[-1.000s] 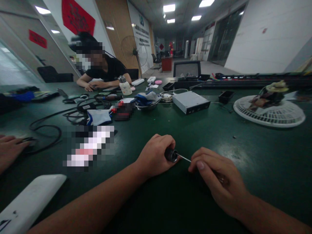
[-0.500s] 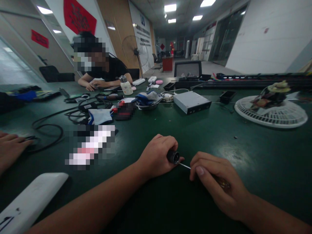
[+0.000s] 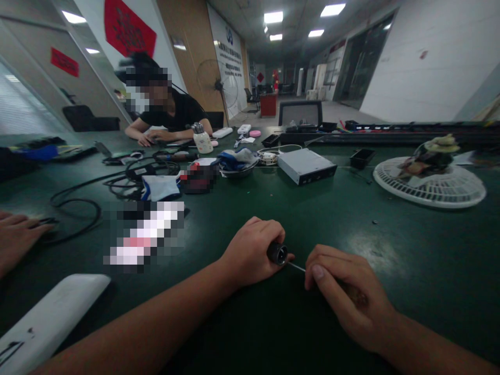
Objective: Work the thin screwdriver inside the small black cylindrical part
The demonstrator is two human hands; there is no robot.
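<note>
My left hand (image 3: 253,252) is closed around a black cylindrical piece (image 3: 278,253), whose round open end faces right and looks like a connector socket. Its other end is hidden in the palm. In my right hand (image 3: 346,291) is a screwdriver (image 3: 297,267), its thin metal shaft pointing left and its amber handle partly covered by my fingers. The shaft's tip is close to the lower rim of the black piece; I cannot tell whether they touch. Both hands are just above the dark green table (image 3: 250,333).
A white fan grille (image 3: 429,190) lies on the right, and a grey disc drive (image 3: 307,165) farther back. At left are a white casing (image 3: 58,317), black cables (image 3: 74,192) and another person's hand (image 3: 19,234). A person (image 3: 167,114) leans on the far side.
The round end of the black piece faces slightly more toward me. Both hands stay almost in place, and the screwdriver is still beside the piece. The camera view has shifted slightly.
</note>
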